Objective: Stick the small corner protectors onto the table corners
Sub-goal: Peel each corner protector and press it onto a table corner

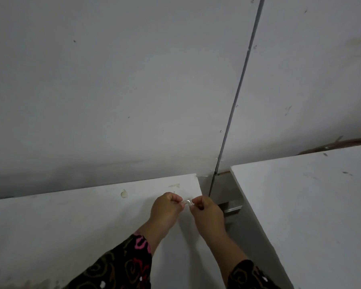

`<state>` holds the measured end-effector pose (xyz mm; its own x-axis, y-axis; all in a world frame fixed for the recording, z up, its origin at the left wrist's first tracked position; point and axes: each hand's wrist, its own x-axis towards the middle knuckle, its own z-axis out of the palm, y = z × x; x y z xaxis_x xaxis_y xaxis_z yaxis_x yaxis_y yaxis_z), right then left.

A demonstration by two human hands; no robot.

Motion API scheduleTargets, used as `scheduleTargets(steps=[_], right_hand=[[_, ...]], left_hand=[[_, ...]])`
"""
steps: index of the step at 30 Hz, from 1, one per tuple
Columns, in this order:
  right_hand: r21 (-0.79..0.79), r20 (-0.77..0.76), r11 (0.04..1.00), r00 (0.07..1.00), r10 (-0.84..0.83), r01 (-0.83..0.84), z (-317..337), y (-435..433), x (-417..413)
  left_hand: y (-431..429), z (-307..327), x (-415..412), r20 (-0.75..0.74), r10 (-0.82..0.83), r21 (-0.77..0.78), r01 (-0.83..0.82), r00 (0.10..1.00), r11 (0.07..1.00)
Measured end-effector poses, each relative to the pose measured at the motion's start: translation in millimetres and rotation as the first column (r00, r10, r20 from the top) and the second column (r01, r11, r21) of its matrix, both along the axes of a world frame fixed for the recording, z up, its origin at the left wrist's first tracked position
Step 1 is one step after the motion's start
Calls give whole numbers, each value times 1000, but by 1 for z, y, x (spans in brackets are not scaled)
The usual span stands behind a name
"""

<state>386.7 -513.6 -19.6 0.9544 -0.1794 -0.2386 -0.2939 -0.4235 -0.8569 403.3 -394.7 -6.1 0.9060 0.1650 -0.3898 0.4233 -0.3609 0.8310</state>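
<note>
Pinching the small corner protector (187, 202) (clear, hard to make out) between both hands, just below centre of the frame. My left hand (166, 208) fingers curl round its left end, right hand (207, 212) fingers grip the right end. It's over the white worktop (71, 222), near the corner just up-frame of my hands.

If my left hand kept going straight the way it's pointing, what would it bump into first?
Probably the right hand: both pinch the corner protector between them, so the left hand would meet it before the table corner beyond, though depth is unclear.
</note>
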Motion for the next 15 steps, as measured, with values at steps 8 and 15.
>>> scheduleTargets(steps=[8,15], right_hand=[[-104,168,993,985,-43,61,-25,-5,74],[40,154,977,965,-211,208,-45,-4,103]], left_hand=[[-16,-34,79,134,-122,331,71,984,941],[-26,-52,116,242,-244,520,86,939,850]])
